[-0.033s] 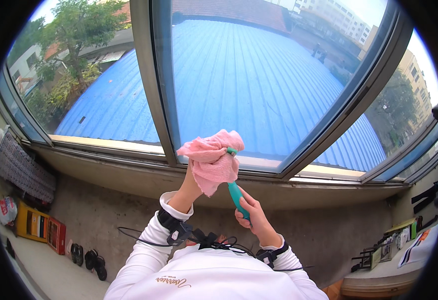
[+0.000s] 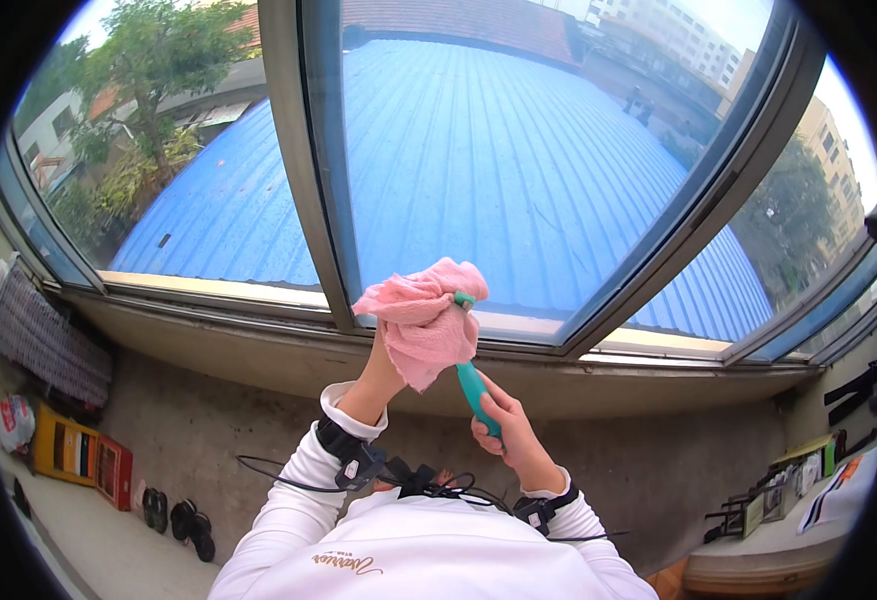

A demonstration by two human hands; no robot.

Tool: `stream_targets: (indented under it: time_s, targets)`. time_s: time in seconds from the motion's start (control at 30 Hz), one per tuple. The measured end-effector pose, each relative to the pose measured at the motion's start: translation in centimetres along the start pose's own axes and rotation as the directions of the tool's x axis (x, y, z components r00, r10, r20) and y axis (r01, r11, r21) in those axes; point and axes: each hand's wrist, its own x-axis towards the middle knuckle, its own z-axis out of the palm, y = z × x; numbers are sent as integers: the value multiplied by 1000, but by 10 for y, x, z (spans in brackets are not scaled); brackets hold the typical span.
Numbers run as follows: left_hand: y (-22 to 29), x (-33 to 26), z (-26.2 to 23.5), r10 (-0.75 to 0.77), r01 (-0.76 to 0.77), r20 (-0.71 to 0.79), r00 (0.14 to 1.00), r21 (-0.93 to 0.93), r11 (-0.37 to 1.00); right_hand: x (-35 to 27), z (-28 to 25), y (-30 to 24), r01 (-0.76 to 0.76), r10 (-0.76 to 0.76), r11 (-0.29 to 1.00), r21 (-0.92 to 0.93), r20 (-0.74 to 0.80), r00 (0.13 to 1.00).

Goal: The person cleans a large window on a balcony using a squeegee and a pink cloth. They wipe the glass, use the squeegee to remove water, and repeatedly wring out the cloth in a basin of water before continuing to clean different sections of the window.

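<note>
We see our left hand (image 2: 381, 365) reach under a pink cloth (image 2: 429, 340), fingers hidden, so we cannot tell their grip; to its right, our right hand (image 2: 514, 430) is wrapped around a teal-handled tool (image 2: 478, 398), its far end showing among the cloth's folds. We have black shoes (image 2: 192, 529) near left, a blue roof (image 2: 519, 170) far beyond the window, white fabric (image 2: 844, 492) near right

Gold script lettering (image 2: 345, 564) with smaller print (image 2: 338, 555), on the white top (image 2: 459, 545)
</note>
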Motion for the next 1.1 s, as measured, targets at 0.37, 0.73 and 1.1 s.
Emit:
stream_targets:
  time_s: [0.37, 0.73, 1.1]
  targets:
    - [-22, -5, 1, 198, -537, 500, 843, 794, 286, -23, 3, -23, -24, 6, 982, 189, 92, 996]
    - [-80, -60, -24, 116, -497, 510, 852, 720, 485, -48, -2, -44, -84, 3, 925, 370, 216, 976]
    - [-45, -67, -20, -169, 2, 257, 952, 545, 838, -70, -11, -58, -130, -41, 841, 526, 302, 952]
